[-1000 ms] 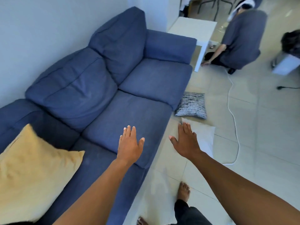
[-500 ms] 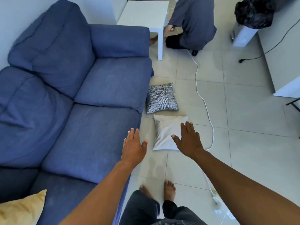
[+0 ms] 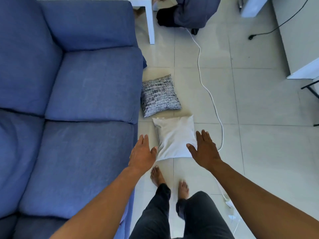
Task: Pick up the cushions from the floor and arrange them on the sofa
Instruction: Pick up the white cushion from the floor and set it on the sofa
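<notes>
A plain white cushion [image 3: 174, 137] lies flat on the tiled floor just in front of my bare feet. Beyond it lies a black-and-white patterned cushion [image 3: 159, 96], close against the front of the blue sofa [image 3: 74, 100]. My left hand [image 3: 142, 152] hovers open over the white cushion's near left corner. My right hand [image 3: 203, 148] hovers open over its right edge and covers that side. Neither hand grips anything. The sofa's two seat cushions in view carry nothing.
A white cable [image 3: 207, 87] snakes over the tiles right of the cushions toward a power strip [image 3: 227, 202] by my right leg. A white side table [image 3: 150, 21] stands past the sofa arm, with a crouching person [image 3: 189, 12] beside it. White furniture [image 3: 302, 49] stands at right.
My view has swung down and right from the sofa to the floor; the yellow cushion has left the frame. Both open hands have come down on either side of the white cushion.
</notes>
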`<state>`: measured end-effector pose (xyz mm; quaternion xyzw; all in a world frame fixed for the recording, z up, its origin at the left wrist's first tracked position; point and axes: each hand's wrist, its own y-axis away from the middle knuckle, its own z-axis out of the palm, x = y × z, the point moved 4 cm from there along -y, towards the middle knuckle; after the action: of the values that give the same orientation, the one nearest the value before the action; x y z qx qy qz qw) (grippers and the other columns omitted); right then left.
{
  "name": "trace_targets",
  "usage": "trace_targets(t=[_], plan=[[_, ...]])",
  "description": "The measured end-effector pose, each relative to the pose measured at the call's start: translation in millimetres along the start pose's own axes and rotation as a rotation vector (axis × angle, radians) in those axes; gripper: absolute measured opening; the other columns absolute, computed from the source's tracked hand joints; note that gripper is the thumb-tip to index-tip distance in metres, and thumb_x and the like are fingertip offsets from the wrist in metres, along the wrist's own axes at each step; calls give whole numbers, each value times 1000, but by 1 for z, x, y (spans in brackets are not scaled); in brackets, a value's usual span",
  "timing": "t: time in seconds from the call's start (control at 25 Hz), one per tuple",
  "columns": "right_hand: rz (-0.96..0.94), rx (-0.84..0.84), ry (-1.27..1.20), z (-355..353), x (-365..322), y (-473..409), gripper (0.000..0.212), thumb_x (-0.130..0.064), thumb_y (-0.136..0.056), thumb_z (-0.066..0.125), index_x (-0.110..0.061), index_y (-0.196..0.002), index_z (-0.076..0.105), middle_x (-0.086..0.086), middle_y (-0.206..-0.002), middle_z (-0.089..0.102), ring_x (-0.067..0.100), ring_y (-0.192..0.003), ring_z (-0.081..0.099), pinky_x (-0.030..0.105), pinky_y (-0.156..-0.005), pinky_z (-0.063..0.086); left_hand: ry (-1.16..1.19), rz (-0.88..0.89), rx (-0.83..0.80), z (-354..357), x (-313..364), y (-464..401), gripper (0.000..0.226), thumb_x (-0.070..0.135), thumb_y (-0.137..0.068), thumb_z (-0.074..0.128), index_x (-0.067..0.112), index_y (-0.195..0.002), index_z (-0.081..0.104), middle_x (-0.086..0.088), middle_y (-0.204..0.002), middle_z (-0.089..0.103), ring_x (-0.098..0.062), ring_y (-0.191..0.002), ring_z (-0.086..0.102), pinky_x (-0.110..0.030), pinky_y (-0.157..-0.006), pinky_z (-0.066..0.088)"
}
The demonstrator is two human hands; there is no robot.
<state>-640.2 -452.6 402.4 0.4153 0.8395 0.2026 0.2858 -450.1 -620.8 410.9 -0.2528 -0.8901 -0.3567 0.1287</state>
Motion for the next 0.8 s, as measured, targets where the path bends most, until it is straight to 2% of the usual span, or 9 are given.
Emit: trace_targets(t=[0.24, 0.44, 0.6, 0.8], plan=[[50, -51, -56, 44, 33, -121, 78, -45, -109, 49, -3, -167, 20, 21, -178, 12, 35, -166, 7, 55, -128, 22, -30, -112, -97, 54, -8, -119, 71, 37, -108, 45, 8, -166, 15, -12, -176, 10, -28, -162, 15, -46, -125, 24], [40, -106, -12, 142, 85, -249, 79, -46, -109, 49, -1, -167, 21, 24, -176, 15, 38, -165, 11, 56, -127, 25, 5, -261, -127, 153, -41, -246, 70, 36, -107, 47, 6, -164, 20, -14, -173, 22, -33, -158, 26, -45, -124, 25], [57, -133, -6, 210, 125, -334, 79, -46, -109, 50, 0, -166, 21, 25, -176, 16, 39, -165, 13, 57, -126, 26, 34, -348, -119, 228, -76, -324, 60, 33, -106, 49, 0, -155, 36, -19, -161, 40, -37, -148, 41, -42, -116, 36], [64, -100, -57, 291, 165, -424, 86, -53, -107, 51, -1, -167, 18, 26, -176, 14, 40, -164, 15, 54, -131, 23, 70, -413, -121, 309, -129, -409, 67, 44, -104, 53, 1, -154, 40, -23, -159, 45, -39, -146, 44, -40, -116, 36]])
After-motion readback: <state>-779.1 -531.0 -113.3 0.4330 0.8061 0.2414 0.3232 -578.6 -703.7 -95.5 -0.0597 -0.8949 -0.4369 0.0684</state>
